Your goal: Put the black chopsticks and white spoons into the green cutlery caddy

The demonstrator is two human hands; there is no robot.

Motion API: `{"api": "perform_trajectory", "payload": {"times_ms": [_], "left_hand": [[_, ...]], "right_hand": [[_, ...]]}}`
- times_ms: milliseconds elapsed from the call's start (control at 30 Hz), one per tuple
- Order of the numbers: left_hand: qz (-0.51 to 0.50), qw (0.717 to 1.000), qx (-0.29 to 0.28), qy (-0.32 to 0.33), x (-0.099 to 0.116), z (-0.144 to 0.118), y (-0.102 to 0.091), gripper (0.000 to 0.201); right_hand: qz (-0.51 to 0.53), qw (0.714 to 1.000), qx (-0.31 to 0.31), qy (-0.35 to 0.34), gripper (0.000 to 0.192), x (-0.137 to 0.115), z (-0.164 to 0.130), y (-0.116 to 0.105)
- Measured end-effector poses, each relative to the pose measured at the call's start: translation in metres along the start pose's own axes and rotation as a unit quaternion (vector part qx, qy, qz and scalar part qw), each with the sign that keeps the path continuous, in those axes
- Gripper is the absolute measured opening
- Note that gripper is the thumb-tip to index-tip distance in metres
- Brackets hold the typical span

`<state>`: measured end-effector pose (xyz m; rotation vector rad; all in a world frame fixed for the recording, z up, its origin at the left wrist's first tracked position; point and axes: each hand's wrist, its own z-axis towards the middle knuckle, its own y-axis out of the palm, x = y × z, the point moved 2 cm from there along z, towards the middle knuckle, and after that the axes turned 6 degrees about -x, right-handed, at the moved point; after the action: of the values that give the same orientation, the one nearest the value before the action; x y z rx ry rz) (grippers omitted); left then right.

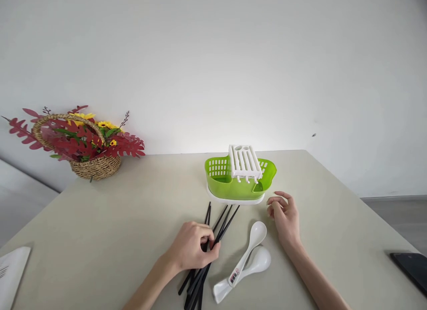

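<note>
My left hand (195, 247) rests on a bundle of black chopsticks (223, 220) lying on the beige table (116, 221), its fingers closed around them. My right hand (285, 216) hovers just right of the chopsticks with fingers loosely curled, holding nothing. Two white spoons (248, 261) lie crossed between my forearms, one with a label on its handle. A green cutlery drainer (240, 179) with a white slotted insert and white base stands just beyond both hands.
A wicker basket of red leaves and yellow flowers (83, 143) stands at the table's far left by the wall. A dark phone (412, 267) lies at the right edge. A white object (11, 272) pokes in at the near left corner.
</note>
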<state>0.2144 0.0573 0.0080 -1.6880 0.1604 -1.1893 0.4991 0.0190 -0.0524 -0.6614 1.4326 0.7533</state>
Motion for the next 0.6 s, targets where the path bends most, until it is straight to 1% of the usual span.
{"api": "perform_trajectory", "payload": {"times_ms": [133,200,267,400,500,600], "left_hand": [[-0.090,0.995,-0.027,-0.023,-0.003,0.000,-0.004,0.029],[-0.146,0.987,-0.051,-0.033,-0.006,0.000,-0.005,0.030],[-0.205,0.975,-0.074,-0.031,-0.008,0.000,-0.005,0.032],[-0.316,0.940,-0.124,-0.024,-0.012,-0.003,-0.001,0.039],[-0.385,0.906,-0.169,-0.040,-0.016,-0.005,0.006,0.042],[-0.447,0.870,-0.203,-0.046,-0.018,-0.006,0.010,0.047]], "right_hand": [[-0.004,1.000,-0.001,0.005,0.033,0.001,0.000,0.000],[-0.004,1.000,-0.001,0.004,0.032,0.001,0.000,0.000],[-0.003,1.000,0.001,-0.001,0.027,-0.001,-0.001,0.000],[-0.013,0.999,-0.003,-0.037,0.005,-0.008,-0.007,0.000],[-0.039,0.996,-0.014,-0.077,0.009,-0.017,-0.016,-0.002],[-0.066,0.989,-0.060,-0.114,0.016,-0.033,-0.029,-0.004]]}}
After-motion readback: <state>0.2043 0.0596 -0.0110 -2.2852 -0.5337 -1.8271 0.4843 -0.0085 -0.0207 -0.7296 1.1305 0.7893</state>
